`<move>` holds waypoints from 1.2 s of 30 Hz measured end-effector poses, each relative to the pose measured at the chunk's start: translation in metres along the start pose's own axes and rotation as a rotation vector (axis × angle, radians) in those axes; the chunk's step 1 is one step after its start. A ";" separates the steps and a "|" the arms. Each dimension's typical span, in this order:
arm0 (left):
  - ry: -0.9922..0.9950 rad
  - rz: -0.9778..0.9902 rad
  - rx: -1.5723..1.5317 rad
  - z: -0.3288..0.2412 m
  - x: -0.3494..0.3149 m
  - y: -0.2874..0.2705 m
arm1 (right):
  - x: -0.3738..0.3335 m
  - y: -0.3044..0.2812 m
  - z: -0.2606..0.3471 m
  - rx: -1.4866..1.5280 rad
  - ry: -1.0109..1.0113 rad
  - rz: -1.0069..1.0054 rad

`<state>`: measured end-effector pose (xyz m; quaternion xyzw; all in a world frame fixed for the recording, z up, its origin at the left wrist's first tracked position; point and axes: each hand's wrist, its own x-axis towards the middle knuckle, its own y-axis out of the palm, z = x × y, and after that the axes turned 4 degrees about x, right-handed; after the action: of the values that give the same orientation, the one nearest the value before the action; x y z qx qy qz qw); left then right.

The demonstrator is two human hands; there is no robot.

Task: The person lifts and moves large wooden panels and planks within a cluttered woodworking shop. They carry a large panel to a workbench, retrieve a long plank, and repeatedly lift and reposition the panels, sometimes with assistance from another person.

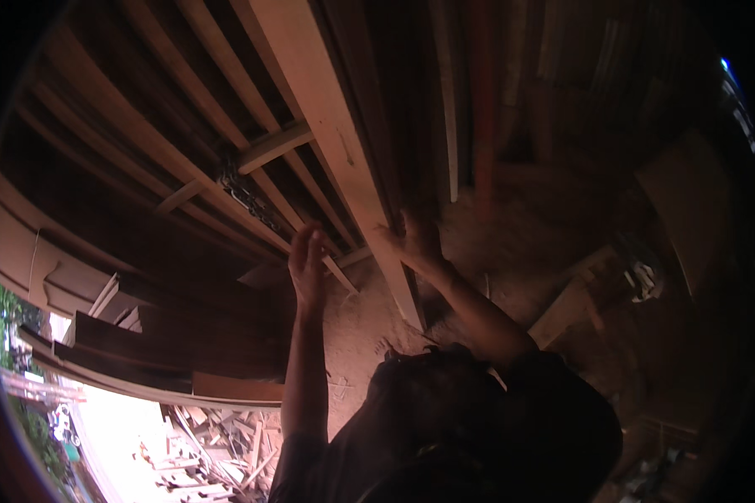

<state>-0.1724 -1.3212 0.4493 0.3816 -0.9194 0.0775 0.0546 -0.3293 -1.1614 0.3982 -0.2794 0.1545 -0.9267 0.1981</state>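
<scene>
A long pale wooden plank (327,117) stands on end, leaning steeply, with its lower end on the dusty floor in front of me. My right hand (418,243) is at the plank's right edge, the thumb side lying over its face and the other fingers along the dark side edge. To the left of the plank, my left hand (308,256) is raised with fingers loosely bent and apart, holding nothing. Beyond it, a dark metal chain (247,197) hangs against a rack of long boards (168,101). A short crosspiece (277,147) runs between those boards.
Dark stacked boards (184,348) lie at the left. A heap of wood offcuts (226,444) lies in bright light at the lower left. More timber leans in shadow at the right, near a loose board (566,310) and a crumpled plastic-looking bundle (642,272).
</scene>
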 end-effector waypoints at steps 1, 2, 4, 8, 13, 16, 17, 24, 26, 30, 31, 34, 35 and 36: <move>0.015 0.014 -0.013 -0.008 0.014 0.000 | -0.007 -0.006 0.019 -0.075 0.046 0.030; 0.031 0.033 -0.025 -0.017 0.027 0.001 | -0.016 -0.009 0.033 -0.149 0.095 0.056; 0.094 0.124 -0.105 -0.013 0.055 0.000 | -0.031 -0.003 0.043 -0.122 0.034 0.001; 0.128 0.318 -0.401 -0.007 0.065 0.017 | -0.057 0.006 0.058 -0.149 -0.052 0.046; 0.086 0.241 -0.468 0.037 0.057 -0.018 | -0.077 0.014 0.100 -0.011 0.001 0.050; 0.133 0.243 -0.456 0.009 0.024 -0.013 | -0.094 0.015 0.096 0.026 -0.020 0.052; 0.153 0.203 -0.434 0.010 0.023 -0.020 | -0.095 0.018 0.098 0.013 -0.045 0.079; 0.186 -0.193 -0.434 0.011 -0.006 -0.063 | -0.094 0.008 0.117 0.088 -0.121 0.231; 0.246 -0.250 -0.447 -0.027 -0.014 -0.044 | -0.089 0.001 0.116 0.146 -0.129 0.228; -0.043 -0.409 -0.349 -0.063 -0.042 0.013 | -0.110 -0.008 0.066 0.202 -0.090 0.156; -0.052 -0.340 -0.373 -0.070 -0.042 0.023 | -0.122 -0.017 0.049 0.194 0.002 0.227; -0.050 -0.350 -0.314 -0.035 -0.004 -0.020 | -0.173 -0.041 -0.009 -0.023 0.100 0.319; 0.088 -0.377 -0.201 -0.051 -0.006 -0.004 | -0.183 -0.057 -0.025 -0.049 0.284 0.467; 0.156 -0.353 -0.180 -0.056 -0.001 0.009 | -0.211 -0.074 -0.054 -0.088 0.404 0.413</move>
<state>-0.1760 -1.3040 0.5028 0.5231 -0.8346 0.0137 0.1721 -0.2200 -0.9912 0.2884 -0.0602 0.2846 -0.8960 0.3355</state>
